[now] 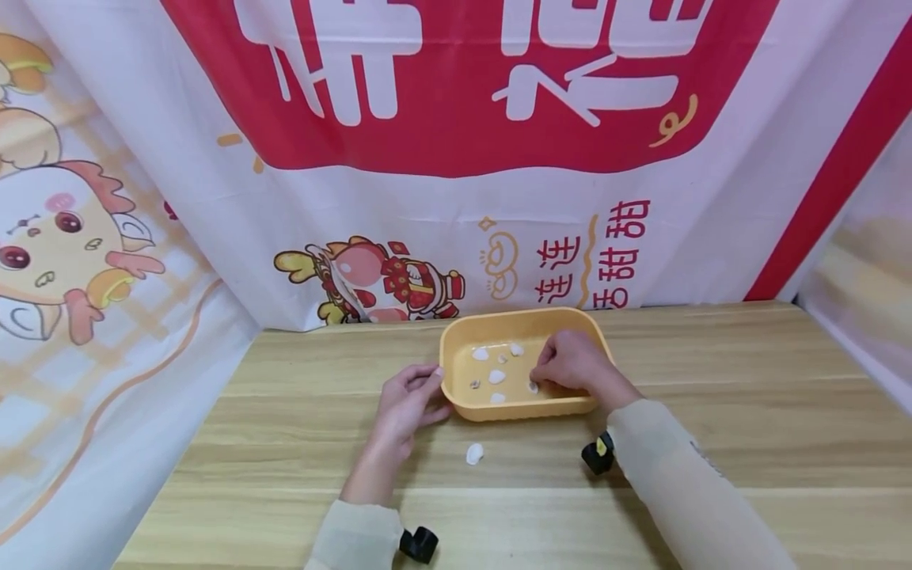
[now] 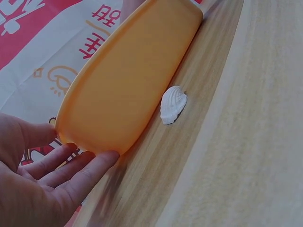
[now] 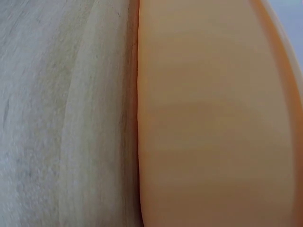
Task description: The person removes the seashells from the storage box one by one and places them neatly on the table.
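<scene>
Your right hand (image 1: 570, 364) is inside the yellow tray (image 1: 523, 321), fingers curled down at a small white shell (image 1: 532, 387) near the tray's front wall. It appears to pinch that shell, but the fingertips hide the contact, so I cannot say whether it is gripped or already released. The right wrist view shows only the tray's outer wall (image 3: 213, 123) and the table (image 3: 61, 118); it settles nothing.

Your left hand (image 1: 406, 400) rests against the tray's left front corner with fingers nearly straight and relaxed. In the left wrist view the fingertips (image 2: 102, 161) touch the tray's lower edge (image 2: 128, 90). It holds nothing; it steadies the tray.

Several more shells (image 1: 496, 377) lie on the tray floor, apart from one another. One shell (image 1: 474, 454) lies on the table (image 1: 748, 412) in front of the tray, near its front wall but not touching; the left wrist view shows it (image 2: 173, 104) just beside the wall.

Judgement: the step in hand is placing a shell in the tray, and the work looks close to its end, with one shell outside. The next move calls for you to let go cleanly, lift the right hand clear of the rim, and bring it down to the loose shell. That shell is flat and thin, so a fingertip pinch at its edges is needed. Keep the left hand on the corner so the tray does not slide.
</scene>
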`<state>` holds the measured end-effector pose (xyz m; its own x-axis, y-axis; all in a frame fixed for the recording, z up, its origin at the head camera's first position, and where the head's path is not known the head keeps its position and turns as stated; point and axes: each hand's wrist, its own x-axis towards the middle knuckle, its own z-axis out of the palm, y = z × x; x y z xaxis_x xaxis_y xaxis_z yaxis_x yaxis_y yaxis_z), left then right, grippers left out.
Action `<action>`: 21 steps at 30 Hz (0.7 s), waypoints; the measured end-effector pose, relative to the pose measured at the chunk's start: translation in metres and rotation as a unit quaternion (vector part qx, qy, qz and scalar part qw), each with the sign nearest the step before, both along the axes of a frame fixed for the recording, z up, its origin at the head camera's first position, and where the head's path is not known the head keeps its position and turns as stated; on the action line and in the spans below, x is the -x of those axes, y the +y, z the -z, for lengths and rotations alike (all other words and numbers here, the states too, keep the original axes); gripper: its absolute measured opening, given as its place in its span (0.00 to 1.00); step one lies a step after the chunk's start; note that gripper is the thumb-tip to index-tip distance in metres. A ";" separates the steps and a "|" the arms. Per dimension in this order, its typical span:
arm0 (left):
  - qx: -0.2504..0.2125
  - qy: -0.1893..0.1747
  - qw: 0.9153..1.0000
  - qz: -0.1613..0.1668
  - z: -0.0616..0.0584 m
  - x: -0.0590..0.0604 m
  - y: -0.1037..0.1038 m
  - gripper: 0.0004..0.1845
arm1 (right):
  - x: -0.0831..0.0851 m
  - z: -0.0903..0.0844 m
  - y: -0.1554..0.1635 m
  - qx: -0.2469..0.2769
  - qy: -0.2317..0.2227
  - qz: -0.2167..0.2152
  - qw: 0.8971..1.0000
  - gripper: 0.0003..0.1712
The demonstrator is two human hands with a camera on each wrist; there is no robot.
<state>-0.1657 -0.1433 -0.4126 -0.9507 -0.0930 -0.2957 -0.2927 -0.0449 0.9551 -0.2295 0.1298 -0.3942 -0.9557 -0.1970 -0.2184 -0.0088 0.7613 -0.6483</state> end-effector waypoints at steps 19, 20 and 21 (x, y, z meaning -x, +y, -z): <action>0.001 0.010 1.000 0.008 -0.001 -0.002 -0.002 0.20 | 0.000 -0.004 0.000 0.068 0.016 0.019 0.997 0.06; 0.001 0.012 1.000 0.009 0.000 -0.002 -0.002 0.20 | 0.000 -0.004 -0.001 0.071 0.014 0.022 0.997 0.06; 0.001 0.012 1.000 0.007 0.001 -0.002 -0.002 0.20 | 0.000 -0.004 -0.001 0.075 0.012 0.024 0.997 0.06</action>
